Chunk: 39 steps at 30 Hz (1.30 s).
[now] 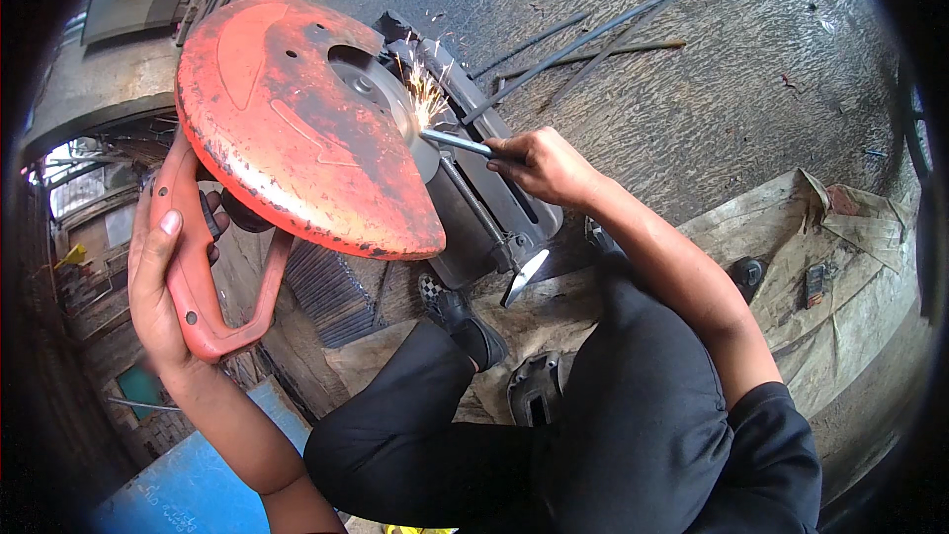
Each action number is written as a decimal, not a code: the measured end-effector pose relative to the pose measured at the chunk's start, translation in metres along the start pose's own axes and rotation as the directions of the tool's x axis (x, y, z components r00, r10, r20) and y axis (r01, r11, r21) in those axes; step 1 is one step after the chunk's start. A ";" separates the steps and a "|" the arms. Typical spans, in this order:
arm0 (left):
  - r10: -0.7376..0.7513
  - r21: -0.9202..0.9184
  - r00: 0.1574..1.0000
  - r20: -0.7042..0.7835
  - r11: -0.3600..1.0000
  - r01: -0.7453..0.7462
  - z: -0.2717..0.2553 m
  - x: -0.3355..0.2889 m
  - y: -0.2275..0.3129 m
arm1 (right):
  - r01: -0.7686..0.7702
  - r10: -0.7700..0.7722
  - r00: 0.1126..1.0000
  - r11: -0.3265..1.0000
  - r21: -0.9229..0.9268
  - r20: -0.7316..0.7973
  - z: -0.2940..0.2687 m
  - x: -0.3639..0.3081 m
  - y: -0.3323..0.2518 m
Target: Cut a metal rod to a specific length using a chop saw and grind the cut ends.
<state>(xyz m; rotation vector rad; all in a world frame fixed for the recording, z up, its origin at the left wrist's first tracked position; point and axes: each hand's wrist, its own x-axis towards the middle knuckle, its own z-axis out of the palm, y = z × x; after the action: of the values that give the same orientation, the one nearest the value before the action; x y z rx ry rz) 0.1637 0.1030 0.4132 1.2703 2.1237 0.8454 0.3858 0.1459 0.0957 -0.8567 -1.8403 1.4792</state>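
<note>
Right hand, towards 1 o'clock, is closed around a slim grey metal rod, its tip up against the grey disc at 11 o'clock. Over at 9 o'clock, the left hand grips the red handle, fingers curled through its loop. Orange sparks spray up where rod and disc meet, so I judge the cut or grind to be under way rather than finished; how much metal has come off, and how much is left, I cannot tell from here.

Above the disc, at 10 o'clock, sits a broad, rounded red guard, its paint scuffed along the rim and smeared black across the face. Beneath it, the grey machine base looks boxy and metallic, with a pale, flat crank just off centre towards 4 o'clock. Long thin bars lie at 1 o'clock on the rough, rippled, damp-looking floor. Creased, dirty tan cloth spreads around 3 to 4 o'clock.
</note>
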 end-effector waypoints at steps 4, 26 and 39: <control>0.016 -0.022 1.000 -0.017 1.000 -0.016 0.003 0.000 -0.001 | 0.099 -0.101 0.993 0.994 -0.046 -0.055 -0.005 0.000 -0.003; 0.007 -0.055 0.997 0.078 0.998 -0.003 0.000 0.001 0.000 | -0.454 0.363 0.878 0.839 0.300 0.313 -0.004 0.009 -0.004; 0.030 -0.126 0.999 -0.017 0.992 -0.032 0.005 -0.003 -0.002 | -0.177 0.172 0.978 0.984 0.033 0.114 -0.003 0.010 -0.004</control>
<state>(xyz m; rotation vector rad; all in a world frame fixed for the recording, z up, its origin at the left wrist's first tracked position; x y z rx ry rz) 0.1669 0.1012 0.4091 1.2383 2.0322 0.9890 0.3821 0.1552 0.1008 -0.9533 -1.8438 1.6997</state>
